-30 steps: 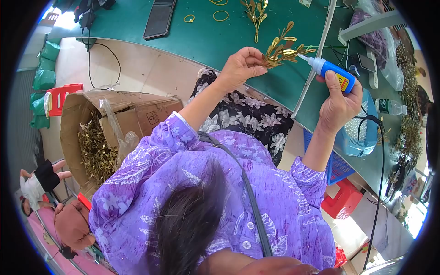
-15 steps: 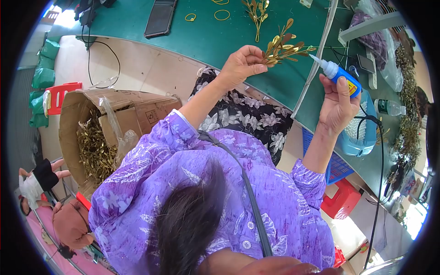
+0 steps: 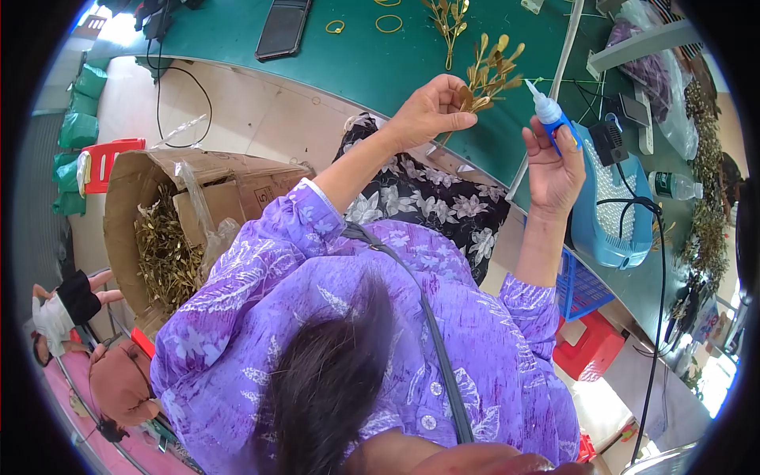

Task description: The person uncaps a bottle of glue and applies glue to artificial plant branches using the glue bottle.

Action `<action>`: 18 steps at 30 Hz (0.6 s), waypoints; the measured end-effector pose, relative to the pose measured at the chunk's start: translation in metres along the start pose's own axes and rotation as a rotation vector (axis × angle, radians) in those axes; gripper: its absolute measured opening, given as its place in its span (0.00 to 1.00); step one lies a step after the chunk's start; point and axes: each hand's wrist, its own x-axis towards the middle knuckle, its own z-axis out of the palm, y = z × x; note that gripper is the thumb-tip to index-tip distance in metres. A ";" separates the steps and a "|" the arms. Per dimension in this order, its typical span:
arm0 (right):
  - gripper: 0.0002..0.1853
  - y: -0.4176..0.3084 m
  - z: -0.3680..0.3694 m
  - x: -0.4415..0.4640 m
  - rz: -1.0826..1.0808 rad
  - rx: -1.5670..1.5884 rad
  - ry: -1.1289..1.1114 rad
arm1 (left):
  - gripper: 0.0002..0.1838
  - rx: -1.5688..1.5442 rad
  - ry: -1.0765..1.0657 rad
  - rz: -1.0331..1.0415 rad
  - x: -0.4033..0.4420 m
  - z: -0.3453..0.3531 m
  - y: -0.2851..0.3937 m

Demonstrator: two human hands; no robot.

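While near sprig [image 3: 491,77], blue bottle [image 3: 560,127] unreadable.

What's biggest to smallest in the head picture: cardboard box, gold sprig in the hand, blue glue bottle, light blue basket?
1. Cardboard box
2. Light blue basket
3. Held gold sprig and blue glue bottle: too alike to rank, because the right hand partly hides the bottle.

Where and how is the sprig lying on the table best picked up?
Probably pinch its bare stem, coming from the near side: the stem points that way, while the leaves fan out at the far end.
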 end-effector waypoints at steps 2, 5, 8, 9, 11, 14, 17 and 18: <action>0.17 0.006 -0.005 0.002 0.030 0.052 -0.034 | 0.16 -0.013 0.007 0.037 0.000 0.000 -0.001; 0.21 0.011 -0.002 0.005 0.074 0.159 -0.078 | 0.16 -0.026 0.013 0.012 0.001 -0.003 -0.001; 0.22 0.014 -0.003 0.009 0.175 0.354 -0.190 | 0.15 -0.005 -0.021 0.027 0.002 -0.003 -0.002; 0.22 0.015 -0.003 0.011 0.259 0.495 -0.295 | 0.15 0.005 -0.028 0.022 0.002 -0.002 -0.002; 0.21 0.020 0.000 0.011 0.276 0.560 -0.307 | 0.15 0.016 -0.035 0.015 0.002 -0.002 -0.001; 0.20 0.028 0.007 0.011 0.266 0.586 -0.303 | 0.14 0.110 -0.120 -0.021 0.005 -0.004 0.001; 0.20 0.030 0.010 0.009 0.230 0.544 -0.273 | 0.21 0.197 -0.118 -0.036 0.006 -0.001 0.011; 0.20 0.030 0.011 0.008 0.220 0.532 -0.271 | 0.26 0.474 -0.023 0.046 0.003 0.004 0.022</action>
